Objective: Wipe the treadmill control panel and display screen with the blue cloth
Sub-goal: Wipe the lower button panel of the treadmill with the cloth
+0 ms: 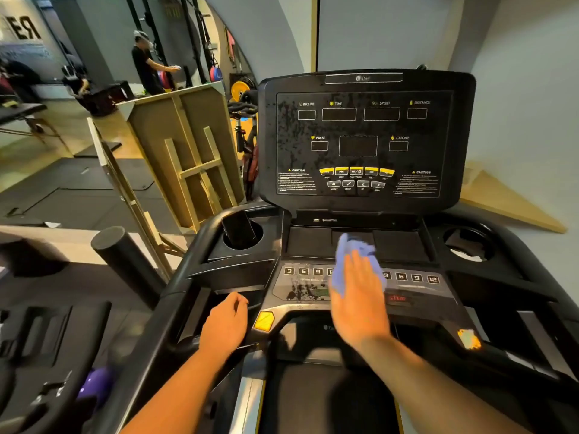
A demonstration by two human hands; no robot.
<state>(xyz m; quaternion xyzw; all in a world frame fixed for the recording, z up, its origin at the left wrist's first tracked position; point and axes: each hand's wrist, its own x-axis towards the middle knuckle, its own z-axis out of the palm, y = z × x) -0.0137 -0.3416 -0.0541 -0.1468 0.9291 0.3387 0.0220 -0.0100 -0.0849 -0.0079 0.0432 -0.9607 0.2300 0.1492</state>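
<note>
The treadmill's upright black display screen [365, 133] faces me, with smudges on its left side. Below it lies the grey control panel [300, 286] with numbered buttons and dark spots left of centre. My right hand [360, 299] lies flat on the middle of the panel, pressing the blue cloth [351, 255], which sticks out beyond my fingertips. My left hand [225, 324] grips the treadmill's left handrail [188, 277], fingers curled over its inner edge.
A dark phone [239, 230] stands in the left cup holder; the right cup holder [470, 242] holds nothing. A yellow safety key [264, 321] sits below the panel. Wooden frames [185, 145] lean to the left. A person [145, 62] stands far back.
</note>
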